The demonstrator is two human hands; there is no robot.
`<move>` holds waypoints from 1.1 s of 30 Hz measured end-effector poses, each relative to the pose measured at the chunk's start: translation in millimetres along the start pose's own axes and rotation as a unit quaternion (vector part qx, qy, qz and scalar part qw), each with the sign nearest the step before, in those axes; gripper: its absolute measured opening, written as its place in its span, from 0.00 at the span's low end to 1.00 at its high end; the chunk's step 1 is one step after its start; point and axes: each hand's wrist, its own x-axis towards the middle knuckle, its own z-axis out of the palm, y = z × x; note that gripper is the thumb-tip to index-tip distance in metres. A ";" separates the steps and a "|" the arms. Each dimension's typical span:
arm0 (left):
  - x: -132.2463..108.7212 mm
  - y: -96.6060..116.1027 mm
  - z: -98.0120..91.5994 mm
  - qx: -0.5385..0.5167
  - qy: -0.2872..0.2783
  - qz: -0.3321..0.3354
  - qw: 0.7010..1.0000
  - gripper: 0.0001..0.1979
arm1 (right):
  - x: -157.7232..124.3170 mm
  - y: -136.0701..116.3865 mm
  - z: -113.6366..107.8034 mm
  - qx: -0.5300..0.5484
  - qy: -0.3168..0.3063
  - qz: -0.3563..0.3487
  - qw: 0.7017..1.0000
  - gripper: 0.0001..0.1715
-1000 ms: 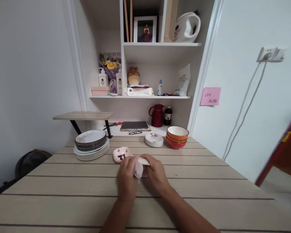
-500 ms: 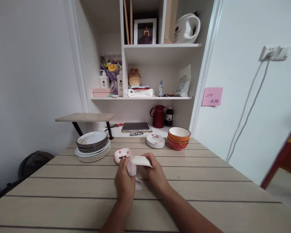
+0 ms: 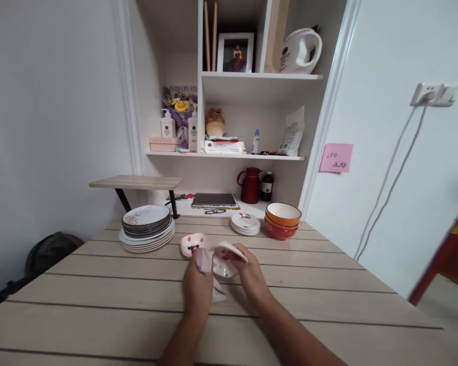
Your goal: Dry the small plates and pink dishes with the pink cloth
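Figured I was mid-wipe, lower center, left hand clutching cloth, right hand gripping a dish not yet down.

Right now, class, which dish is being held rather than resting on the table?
The white dish, tilted in the right hand; the pink-rimmed dish, stacked plates, saucers and bowls rest on the table.

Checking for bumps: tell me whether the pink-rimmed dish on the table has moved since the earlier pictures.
No: the pink-rimmed dish keeps about the same gap from the plate stack to its left; no shift shows either way.
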 end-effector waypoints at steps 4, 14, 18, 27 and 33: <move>3.8 -1.9 3.6 -0.079 -0.017 -0.050 0.995 0.07 | 1.0 7.0 6.2 0.114 0.017 0.104 0.988 0.14; -10.4 8.3 -10.4 0.283 -0.017 0.157 0.946 0.24 | -0.1 7.4 1.5 -0.157 0.048 -0.069 0.984 0.31; -11.7 6.3 -9.5 0.285 -0.044 0.235 0.928 0.23 | -1.9 2.8 -3.2 -0.171 0.018 -0.069 0.983 0.22; -1.1 4.3 0.8 0.076 -0.084 -0.045 0.993 0.13 | 4.8 -5.2 9.4 0.243 0.072 0.110 0.961 0.15; -1.2 7.0 8.1 -0.027 -0.149 -0.068 0.986 0.17 | 5.7 -4.5 10.2 0.378 0.088 0.215 0.896 0.21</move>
